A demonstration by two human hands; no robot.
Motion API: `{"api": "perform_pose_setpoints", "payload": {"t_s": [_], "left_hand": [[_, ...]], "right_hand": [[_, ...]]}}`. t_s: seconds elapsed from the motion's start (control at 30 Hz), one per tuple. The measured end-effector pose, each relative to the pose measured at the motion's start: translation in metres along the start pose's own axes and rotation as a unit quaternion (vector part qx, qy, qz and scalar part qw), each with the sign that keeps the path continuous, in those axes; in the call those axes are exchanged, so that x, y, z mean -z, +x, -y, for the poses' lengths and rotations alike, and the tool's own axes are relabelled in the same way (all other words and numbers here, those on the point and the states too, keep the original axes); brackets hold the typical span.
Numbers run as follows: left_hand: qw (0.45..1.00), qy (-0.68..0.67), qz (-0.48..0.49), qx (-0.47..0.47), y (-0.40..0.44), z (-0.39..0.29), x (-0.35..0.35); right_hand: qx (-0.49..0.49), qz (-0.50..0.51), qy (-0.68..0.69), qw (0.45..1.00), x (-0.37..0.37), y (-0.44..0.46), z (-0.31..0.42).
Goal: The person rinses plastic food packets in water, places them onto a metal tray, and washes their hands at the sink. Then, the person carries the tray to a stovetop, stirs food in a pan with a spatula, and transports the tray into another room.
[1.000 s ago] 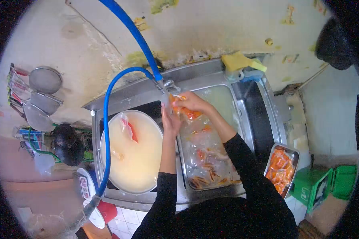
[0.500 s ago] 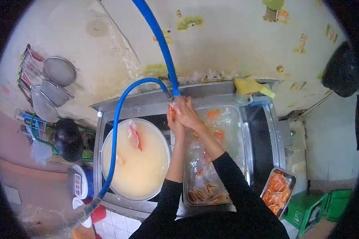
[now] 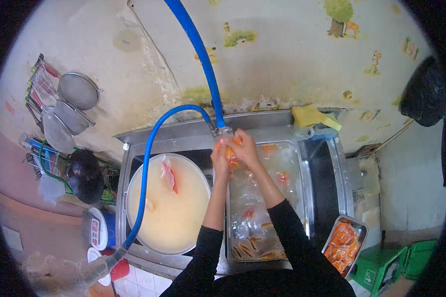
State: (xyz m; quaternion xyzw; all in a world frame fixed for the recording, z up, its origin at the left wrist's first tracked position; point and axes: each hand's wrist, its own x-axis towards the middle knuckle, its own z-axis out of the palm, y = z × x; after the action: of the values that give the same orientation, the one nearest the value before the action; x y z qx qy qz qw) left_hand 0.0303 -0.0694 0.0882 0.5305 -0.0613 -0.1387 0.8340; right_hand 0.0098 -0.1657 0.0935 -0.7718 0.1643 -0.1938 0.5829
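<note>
My left hand (image 3: pixel 220 157) and my right hand (image 3: pixel 246 150) are both closed around a clear plastic packet with orange contents (image 3: pixel 232 159), just below the tap (image 3: pixel 223 131). The fingers partly hide the packet. Beneath my forearms is a rectangular metal tray (image 3: pixel 228 218) of water, with several orange pieces (image 3: pixel 282 177) in it. Some thin brown strips (image 3: pixel 245 249) lie at the tray's near end. On the left stands a large round pot (image 3: pixel 128 208) of cloudy, pale yellow liquid, where a red and clear plastic packet (image 3: pixel 169 177) floats.
A blue hose (image 3: pixel 144 171) arches from the tap across the pot. A small metal tray (image 3: pixel 365 232) of orange packets sits at the right, beside a green bin (image 3: pixel 381 270). Yellow sponges (image 3: pixel 309 117) rest on the sink's back edge. Strainers (image 3: pixel 78 91) hang on the left wall.
Both hands have shifted slightly and turned, so more of the orange packet shows between them. The view has moved a little, with the sink lower in the picture.
</note>
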Motion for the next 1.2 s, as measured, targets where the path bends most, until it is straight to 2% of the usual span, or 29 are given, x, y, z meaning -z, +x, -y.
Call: {"api": "perform_pose_setpoints", "payload": {"t_s": [0.13, 0.17, 0.2, 0.23, 0.3, 0.33, 0.4, 0.43, 0.5, 0.53, 0.6, 0.63, 0.7, 0.73, 0.8, 0.83, 0.87, 0.9, 0.93, 1.0, 1.03, 1.07, 1.1, 1.13, 1.17, 1.2], "left_hand": [[1.000, 0.008, 0.018, 0.023, 0.002, 0.000, -0.003], [0.999, 0.029, 0.013, 0.004, 0.003, -0.001, -0.004], [0.999, 0.051, 0.008, -0.016, 0.004, -0.003, -0.005], [0.999, 0.051, 0.009, -0.016, 0.001, -0.003, -0.008], [0.998, 0.034, -0.041, -0.046, -0.006, -0.001, -0.013], [0.998, 0.034, -0.040, -0.046, -0.005, 0.003, -0.009], [0.990, 0.017, -0.022, -0.139, -0.003, 0.011, 0.000], [0.990, 0.017, -0.021, -0.140, -0.002, 0.013, 0.004], [0.988, 0.049, 0.006, -0.146, -0.002, 0.015, 0.011], [0.988, 0.049, 0.006, -0.145, -0.005, 0.012, 0.010], [0.999, -0.028, -0.013, 0.018, -0.010, 0.008, 0.006], [0.999, -0.029, -0.013, 0.018, -0.013, 0.006, 0.004], [1.000, 0.004, 0.018, -0.021, -0.015, 0.001, 0.002], [1.000, 0.004, 0.018, -0.022, -0.011, 0.006, 0.005], [0.996, 0.029, 0.007, -0.079, -0.003, 0.017, 0.012], [0.996, 0.029, 0.007, -0.082, -0.001, 0.014, 0.010], [0.991, 0.068, -0.012, -0.115, 0.000, 0.012, 0.008], [0.983, 0.106, -0.031, -0.146, -0.002, 0.009, 0.006], [0.983, 0.106, -0.031, -0.144, -0.005, -0.002, -0.001], [0.956, 0.208, -0.042, -0.201, -0.010, -0.023, -0.009], [0.948, 0.251, -0.028, -0.193, -0.010, -0.027, -0.008], [0.948, 0.251, -0.028, -0.191, -0.009, -0.025, -0.004], [0.947, 0.279, -0.007, -0.159, -0.006, -0.020, 0.003], [0.943, 0.307, 0.014, -0.126, -0.002, -0.013, 0.011], [0.943, 0.308, 0.015, -0.126, 0.001, -0.005, 0.020], [0.958, 0.277, 0.035, -0.063, 0.003, -0.001, 0.026]], "right_hand": [[0.011, -0.007, -0.064, 0.998, 0.008, 0.000, 0.005], [0.013, -0.009, 0.099, 0.995, 0.007, -0.005, 0.010], [0.015, -0.010, 0.260, 0.965, 0.007, -0.009, 0.016], [0.015, -0.011, 0.261, 0.965, 0.007, -0.009, 0.018], [0.076, -0.017, 0.206, 0.976, 0.007, -0.010, 0.019], [0.076, -0.017, 0.206, 0.975, 0.007, -0.010, 0.019], [0.107, -0.102, 0.037, 0.988, 0.009, -0.010, 0.021], [0.107, -0.103, 0.037, 0.988, 0.011, -0.010, 0.024], [0.129, -0.085, -0.105, 0.982, 0.017, -0.014, 0.035], [0.129, -0.084, -0.106, 0.982, 0.020, -0.018, 0.048], [0.053, -0.018, -0.098, 0.994, 0.020, -0.024, 0.070], [0.053, -0.018, -0.099, 0.994, 0.016, -0.023, 0.070], [0.076, -0.068, -0.216, 0.971, 0.007, -0.017, 0.065], [0.076, -0.069, -0.216, 0.971, 0.004, -0.013, 0.057], [0.145, -0.184, -0.314, 0.920, -0.002, -0.003, 0.039], [0.147, -0.184, -0.313, 0.920, -0.006, 0.000, 0.031], [0.103, -0.132, -0.144, 0.975, -0.011, 0.000, 0.023], [0.054, -0.074, 0.029, 0.995, -0.013, -0.001, 0.018], [0.053, -0.074, 0.028, 0.995, -0.009, -0.004, 0.020], [0.040, 0.068, 0.033, 0.996, 0.003, -0.013, 0.020], [0.037, 0.068, 0.032, 0.996, 0.008, -0.014, 0.019], [0.053, 0.043, -0.026, 0.997, 0.013, -0.011, 0.020], [0.071, 0.017, -0.083, 0.994, 0.016, -0.007, 0.022], [0.071, 0.016, -0.082, 0.994, 0.020, -0.004, 0.030], [0.073, -0.007, -0.117, 0.990, 0.024, -0.002, 0.037], [0.076, -0.029, -0.151, 0.985, 0.027, -0.001, 0.040]]}}
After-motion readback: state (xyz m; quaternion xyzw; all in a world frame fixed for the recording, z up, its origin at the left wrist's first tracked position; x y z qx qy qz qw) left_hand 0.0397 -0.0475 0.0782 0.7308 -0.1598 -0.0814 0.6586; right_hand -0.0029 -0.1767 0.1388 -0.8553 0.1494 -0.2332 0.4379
